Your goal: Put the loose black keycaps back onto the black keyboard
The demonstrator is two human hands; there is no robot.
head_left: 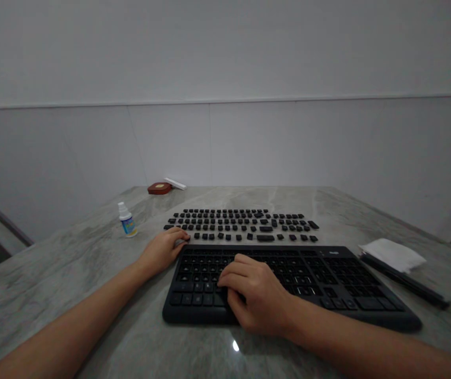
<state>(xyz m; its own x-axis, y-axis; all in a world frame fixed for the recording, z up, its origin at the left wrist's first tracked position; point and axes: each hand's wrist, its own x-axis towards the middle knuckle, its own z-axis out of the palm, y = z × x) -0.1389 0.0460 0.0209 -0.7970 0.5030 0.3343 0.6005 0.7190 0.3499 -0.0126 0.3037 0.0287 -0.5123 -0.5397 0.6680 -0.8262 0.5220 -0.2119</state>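
A black keyboard lies in front of me. Its bottom-left rows carry keycaps, while most of the upper rows show bare key sockets. My right hand rests over the left half of the keyboard with fingers curled down and together at the lower letter rows; whatever is under the fingertips is hidden. Beyond the keyboard, loose black keycaps are laid out in rows on the table. My left hand is by the keyboard's top-left corner, thumb and fingers closed at a small keycap at the left end of the nearest row.
A white spray bottle with a blue label stands at left. At the back are a reddish-brown box and a white flat object. On the right, a black stick-like tool lies against a white cloth or tissue. The marbled table meets a wall.
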